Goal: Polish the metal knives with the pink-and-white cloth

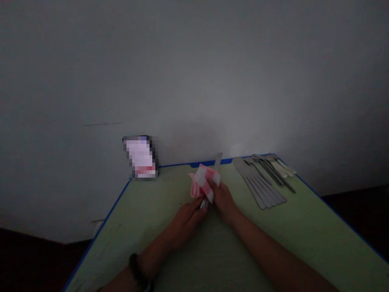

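A table knife (218, 160) points away from me above the table, its rounded blade end showing past a pink-and-white checked cloth (200, 177). My left hand (191, 215) is closed on the knife's near end. Wrapped over the middle of the knife, the cloth is gripped by my right hand (223, 199), with the thumb lying on top. The cloth hides the middle of the knife. To the right of my hands, several table knives (258, 186) lie side by side in a fan.
Beyond those knives lie metal forks and spoons (270, 170) and several white-handled utensils (282, 166). A blurred-out phone (141, 158) leans on the wall (194, 81) at the back left. The green table (136, 219) has a blue edge.
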Tool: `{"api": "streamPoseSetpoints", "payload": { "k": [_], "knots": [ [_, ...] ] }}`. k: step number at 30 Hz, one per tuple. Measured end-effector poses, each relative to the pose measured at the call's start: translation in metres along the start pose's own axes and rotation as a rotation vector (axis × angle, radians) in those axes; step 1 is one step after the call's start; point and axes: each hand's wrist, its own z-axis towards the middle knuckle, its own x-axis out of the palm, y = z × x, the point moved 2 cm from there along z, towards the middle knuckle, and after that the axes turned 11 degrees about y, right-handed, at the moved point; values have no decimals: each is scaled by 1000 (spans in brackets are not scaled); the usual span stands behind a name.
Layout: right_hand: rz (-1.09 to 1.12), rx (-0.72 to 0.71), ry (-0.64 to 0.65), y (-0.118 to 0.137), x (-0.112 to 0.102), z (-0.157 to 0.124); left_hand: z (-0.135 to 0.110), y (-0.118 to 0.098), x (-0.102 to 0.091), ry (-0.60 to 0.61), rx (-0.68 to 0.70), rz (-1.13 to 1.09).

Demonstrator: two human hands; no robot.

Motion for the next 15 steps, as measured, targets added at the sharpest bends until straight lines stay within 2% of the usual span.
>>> {"api": "streamPoseSetpoints", "payload": {
  "k": [3,5,12,15],
  "knots": [
    [162,35,-3,-2,-1,-1,-4,-2,2,100,39,-32],
    [179,48,13,-1,0,-3,-3,-2,3,122,42,-52],
    [-103,-41,-8,11,4,-7,6,4,2,11,11,-61],
    [-175,-34,-5,12,6,-7,7,6,2,11,1,-10]
  ]
}}
